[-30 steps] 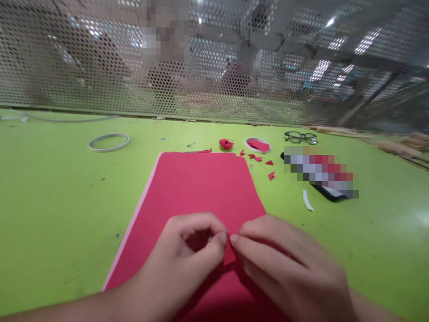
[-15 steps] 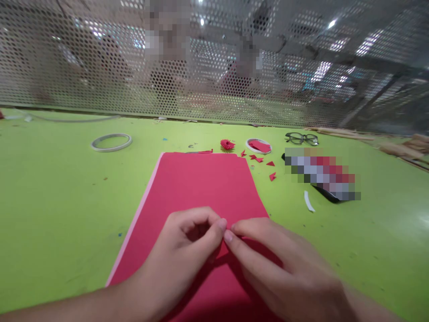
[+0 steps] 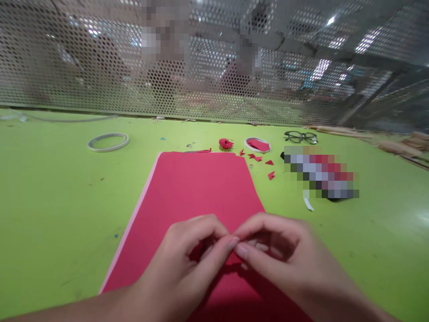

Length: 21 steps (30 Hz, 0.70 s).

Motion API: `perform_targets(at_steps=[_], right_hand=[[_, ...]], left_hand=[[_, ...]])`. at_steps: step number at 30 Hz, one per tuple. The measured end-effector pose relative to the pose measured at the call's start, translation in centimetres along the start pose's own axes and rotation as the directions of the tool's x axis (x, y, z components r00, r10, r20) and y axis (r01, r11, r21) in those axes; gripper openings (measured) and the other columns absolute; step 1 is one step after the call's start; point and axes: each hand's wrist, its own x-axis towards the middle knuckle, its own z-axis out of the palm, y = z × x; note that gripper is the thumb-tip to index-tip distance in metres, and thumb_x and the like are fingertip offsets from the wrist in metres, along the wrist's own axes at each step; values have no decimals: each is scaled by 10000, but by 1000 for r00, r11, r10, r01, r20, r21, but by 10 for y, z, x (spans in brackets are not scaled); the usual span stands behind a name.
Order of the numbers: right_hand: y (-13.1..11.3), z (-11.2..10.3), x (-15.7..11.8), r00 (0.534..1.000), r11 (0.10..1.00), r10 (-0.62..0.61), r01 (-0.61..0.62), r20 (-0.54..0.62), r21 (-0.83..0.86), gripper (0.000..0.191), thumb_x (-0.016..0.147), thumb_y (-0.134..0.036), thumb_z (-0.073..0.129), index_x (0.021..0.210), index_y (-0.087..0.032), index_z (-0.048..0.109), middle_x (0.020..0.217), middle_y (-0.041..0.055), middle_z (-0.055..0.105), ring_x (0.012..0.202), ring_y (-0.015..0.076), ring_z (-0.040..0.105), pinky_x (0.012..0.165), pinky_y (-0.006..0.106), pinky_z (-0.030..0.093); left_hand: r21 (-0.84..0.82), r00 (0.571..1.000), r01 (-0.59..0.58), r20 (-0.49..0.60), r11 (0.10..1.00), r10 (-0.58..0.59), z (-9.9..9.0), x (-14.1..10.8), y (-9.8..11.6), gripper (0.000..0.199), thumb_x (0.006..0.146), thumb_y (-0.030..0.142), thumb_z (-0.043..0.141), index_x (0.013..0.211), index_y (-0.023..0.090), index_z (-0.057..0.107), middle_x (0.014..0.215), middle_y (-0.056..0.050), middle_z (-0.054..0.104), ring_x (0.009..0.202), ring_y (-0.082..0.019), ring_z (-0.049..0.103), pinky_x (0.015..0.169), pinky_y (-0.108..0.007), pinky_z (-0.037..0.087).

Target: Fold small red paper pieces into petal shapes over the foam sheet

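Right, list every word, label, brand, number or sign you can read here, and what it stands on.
Readable text: none.
Dark-edged flat item: its top is pixelated, so any text there cannot be read.
Red sheets: no writing visible.
Left-hand white ring: no lettering that I can make out.

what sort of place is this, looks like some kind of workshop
Probably a shared craft room or workshop, though the pictures can't settle which. Red paper sheets and small folded red pieces lie on a green table, and figures show dimly beyond a perforated screen.
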Motion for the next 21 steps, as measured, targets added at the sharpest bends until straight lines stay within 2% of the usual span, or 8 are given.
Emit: perform_targets(at_steps=[5,10,13,17,21], right_hand=[[-3,-1,0,994,992,-70,61,-79,-113,58,768,-206,720,745,-251,748,659,-28,759,620,111,694,580,147,554],[-1,-2,1,989,976,-120,102,-90,-190,78,781,-201,681,764,-235,749,672,-4,760,621,140,703,581,198,576],[-2,-1,1,986,974,-146,129,-81,-187,86,777,-190,674,770,-234,748,677,-5,759,619,139,706,580,196,582],[-4,-1,0,989,981,-128,115,-72,-157,95,765,-174,687,768,-249,746,669,-23,750,609,114,694,572,156,565],[-5,1,-2,989,982,-120,106,-87,-155,86,760,-183,679,764,-247,737,657,-22,729,603,115,675,556,161,554]], left_hand=[[-190,997,79,17,979,-77,0,-2,2,173,815,237,563,653,191,603,576,44,529,529,-123,464,501,-219,383],[-322,979,203,85,925,-186,1,0,-2,165,842,260,598,701,179,627,650,13,607,632,-149,531,592,-244,426],[-333,978,208,85,920,-190,1,1,-3,194,856,291,605,697,180,614,652,12,601,640,-152,526,596,-250,420],[-322,981,192,75,927,-177,0,0,0,209,861,301,588,686,186,585,642,21,569,628,-149,499,588,-253,410],[-299,984,178,71,937,-164,1,-2,0,215,869,319,569,691,201,547,642,35,529,622,-150,472,591,-261,407]])
